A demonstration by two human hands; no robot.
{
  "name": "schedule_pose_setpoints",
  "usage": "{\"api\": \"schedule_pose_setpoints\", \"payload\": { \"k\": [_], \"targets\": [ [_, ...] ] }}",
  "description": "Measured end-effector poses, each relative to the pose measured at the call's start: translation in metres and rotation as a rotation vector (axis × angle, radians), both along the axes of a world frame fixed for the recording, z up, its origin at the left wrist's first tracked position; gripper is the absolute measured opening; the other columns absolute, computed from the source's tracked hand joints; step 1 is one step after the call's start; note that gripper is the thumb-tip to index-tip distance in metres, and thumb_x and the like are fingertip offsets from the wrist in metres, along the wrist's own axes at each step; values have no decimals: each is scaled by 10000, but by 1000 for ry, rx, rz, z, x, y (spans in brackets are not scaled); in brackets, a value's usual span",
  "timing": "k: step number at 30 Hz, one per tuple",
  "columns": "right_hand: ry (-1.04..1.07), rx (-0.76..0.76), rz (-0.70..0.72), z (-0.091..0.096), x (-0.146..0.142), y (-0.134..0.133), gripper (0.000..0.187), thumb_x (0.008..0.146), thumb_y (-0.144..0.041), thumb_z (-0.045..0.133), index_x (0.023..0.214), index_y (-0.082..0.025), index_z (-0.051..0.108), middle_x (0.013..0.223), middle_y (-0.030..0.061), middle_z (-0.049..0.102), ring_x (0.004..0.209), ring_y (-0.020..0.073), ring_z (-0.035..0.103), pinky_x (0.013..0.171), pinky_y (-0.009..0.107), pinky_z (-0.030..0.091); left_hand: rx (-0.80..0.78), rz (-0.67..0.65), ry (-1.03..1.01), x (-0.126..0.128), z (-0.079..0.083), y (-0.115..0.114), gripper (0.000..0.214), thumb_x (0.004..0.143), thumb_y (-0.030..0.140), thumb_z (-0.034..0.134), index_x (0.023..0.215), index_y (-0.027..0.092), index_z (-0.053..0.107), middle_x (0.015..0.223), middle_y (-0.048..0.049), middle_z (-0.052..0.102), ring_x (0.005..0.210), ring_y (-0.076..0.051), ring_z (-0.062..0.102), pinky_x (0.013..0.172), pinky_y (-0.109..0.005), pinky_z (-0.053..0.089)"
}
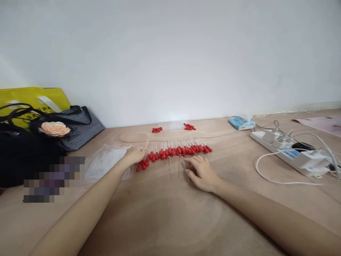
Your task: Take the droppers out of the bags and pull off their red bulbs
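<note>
A row of glass droppers with red rubber bulbs (173, 152) lies across the table, tubes pointing to the wall. At its left end my left hand (135, 155) is closed, with a pale glass tube (147, 143) sticking up past its fingertips. A few red bulbs (142, 165) lie just below those fingers. My right hand (202, 174) is in front of the row, thumb and fingertips bent against a thin glass tube (183, 163). Two more bare tubes (171, 169) lie to its left. What the left fingers cover is hidden.
Small red bulb piles (157, 130) lie near the wall beside a clear bag (174, 127). At left are a plastic bag (102, 161), a striped bag (80, 129) and a yellow bag (50, 101). Tissues (242, 123) and a corded power strip (287, 153) are at right.
</note>
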State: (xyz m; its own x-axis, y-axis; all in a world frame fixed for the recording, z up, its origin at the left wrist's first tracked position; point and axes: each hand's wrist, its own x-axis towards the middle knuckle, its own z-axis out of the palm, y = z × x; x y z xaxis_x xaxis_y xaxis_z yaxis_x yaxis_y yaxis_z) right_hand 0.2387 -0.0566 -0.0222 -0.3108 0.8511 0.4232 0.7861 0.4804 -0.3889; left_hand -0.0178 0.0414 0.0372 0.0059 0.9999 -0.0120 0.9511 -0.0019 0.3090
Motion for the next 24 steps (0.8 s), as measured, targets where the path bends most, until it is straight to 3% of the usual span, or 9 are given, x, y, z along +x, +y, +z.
{"api": "schedule_pose_setpoints", "payload": {
  "k": [3,6,9,12,15,19,24],
  "targets": [
    [95,66,15,-3,2,3,247,806,-272,458,1034,-196,519,885,57,593,838,189,521,750,348,368,176,11,50,0,9,-10,236,795,282,360,652,174,513,624,-83,598,680,-235,589,571,-289,402],
    [191,159,2,-5,7,8,257,823,-282,438,1054,-185,495,912,79,581,860,201,518,766,356,395,296,-141,-12,11,6,-34,221,841,305,306,852,170,481,706,-50,590,661,-197,566,579,-283,405],
    [242,227,3,-3,17,13,299,817,-284,447,1094,-174,460,998,105,546,934,212,496,791,357,411,352,-396,-146,29,-11,-61,179,847,292,335,856,182,476,750,-28,592,684,-170,564,625,-281,429],
    [194,230,85,0,28,16,285,774,-296,504,1032,-179,473,986,97,544,931,216,496,800,364,412,435,-522,-229,42,-33,-76,174,860,243,334,878,181,496,798,-32,592,726,-155,568,654,-272,446],
    [124,181,179,1,35,16,318,718,-346,571,970,-174,481,934,84,555,874,210,513,778,361,417,515,-580,-302,45,-48,-79,193,873,227,345,925,175,523,848,-43,586,779,-143,568,696,-262,459],
    [113,253,211,3,30,12,506,713,-425,582,1111,-145,441,1042,125,535,960,224,494,810,366,404,611,-651,-318,43,-52,-77,161,863,215,405,909,174,554,836,-40,573,794,-131,562,717,-246,466],
    [-106,365,231,2,16,10,368,800,-413,514,1104,-206,537,1056,86,576,975,209,499,871,403,348,718,-731,-258,48,-54,-77,159,865,197,411,912,168,559,787,-32,547,721,-110,552,648,-216,474]
  ]
}}
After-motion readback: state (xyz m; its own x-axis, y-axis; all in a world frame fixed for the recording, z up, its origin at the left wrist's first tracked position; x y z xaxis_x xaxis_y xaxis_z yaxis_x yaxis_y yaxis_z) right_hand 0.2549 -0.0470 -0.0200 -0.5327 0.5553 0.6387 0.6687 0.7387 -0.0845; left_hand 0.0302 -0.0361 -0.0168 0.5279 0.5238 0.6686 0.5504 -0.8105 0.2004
